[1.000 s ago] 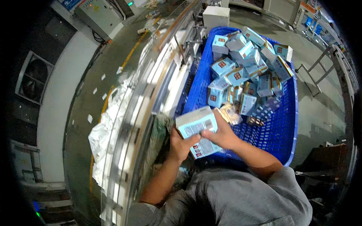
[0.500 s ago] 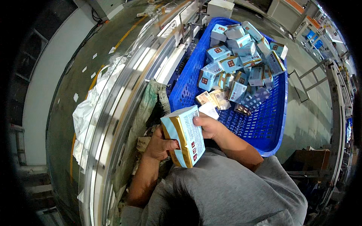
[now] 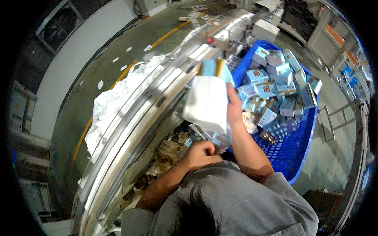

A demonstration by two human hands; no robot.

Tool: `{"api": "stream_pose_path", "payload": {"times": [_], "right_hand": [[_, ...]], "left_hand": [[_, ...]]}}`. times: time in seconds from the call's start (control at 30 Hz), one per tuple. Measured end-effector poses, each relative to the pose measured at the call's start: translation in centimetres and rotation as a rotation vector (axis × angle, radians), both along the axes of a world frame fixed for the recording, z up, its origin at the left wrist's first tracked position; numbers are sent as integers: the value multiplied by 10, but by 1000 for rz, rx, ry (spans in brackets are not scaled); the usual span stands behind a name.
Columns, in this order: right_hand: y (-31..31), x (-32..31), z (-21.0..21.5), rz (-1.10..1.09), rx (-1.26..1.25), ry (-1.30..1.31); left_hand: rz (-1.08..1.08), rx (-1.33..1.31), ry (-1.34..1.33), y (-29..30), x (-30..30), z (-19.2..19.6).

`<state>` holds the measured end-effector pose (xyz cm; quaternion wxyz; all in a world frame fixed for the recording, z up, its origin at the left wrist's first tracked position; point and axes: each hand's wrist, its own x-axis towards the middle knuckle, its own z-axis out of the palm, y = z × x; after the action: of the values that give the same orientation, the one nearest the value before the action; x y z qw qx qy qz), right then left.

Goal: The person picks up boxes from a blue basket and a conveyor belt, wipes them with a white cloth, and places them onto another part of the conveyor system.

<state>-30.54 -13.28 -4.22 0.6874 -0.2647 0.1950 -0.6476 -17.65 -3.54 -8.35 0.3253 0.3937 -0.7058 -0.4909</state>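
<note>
A soft tissue pack, its white tissue stack [image 3: 205,103] laid bare over most of its length, is tilted up in front of me. A light-blue and gold wrapper [image 3: 212,68] still covers its far end. My right hand [image 3: 235,105] grips the pack along its right side. Closer to my body, my left hand [image 3: 201,155] is closed with the fingers curled in, touching crumpled see-through film [image 3: 219,138] below the stack. Where the film ends inside that fist is hidden.
A blue perforated basket [image 3: 303,151] at the right holds many light-blue packs [image 3: 265,89] and some loose film. A metal conveyor rail [image 3: 130,129] runs along my left, with a white sheet [image 3: 114,106] beyond it. Scraps [image 3: 163,155] lie below my left arm.
The pack was fully wrapped in both hands; its white tissues now show. The left hand has come off it toward my body, and the right hand has raised it away from me.
</note>
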Motion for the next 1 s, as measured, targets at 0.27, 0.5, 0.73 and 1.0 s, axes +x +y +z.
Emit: {"api": "stream_pose_path", "payload": {"times": [0.27, 0.5, 0.73, 1.0], "right_hand": [[30, 49, -11, -265, -140, 335], [11, 20, -36, -450, -275, 859], [43, 108, -203, 371, -890, 1758], [29, 41, -50, 566, -735, 1600]], "left_hand": [[845, 55, 765, 7, 49, 46], [1415, 2, 1018, 83, 168, 75], [1386, 398, 346, 182, 367, 79], [904, 733, -775, 143, 361, 50]]}}
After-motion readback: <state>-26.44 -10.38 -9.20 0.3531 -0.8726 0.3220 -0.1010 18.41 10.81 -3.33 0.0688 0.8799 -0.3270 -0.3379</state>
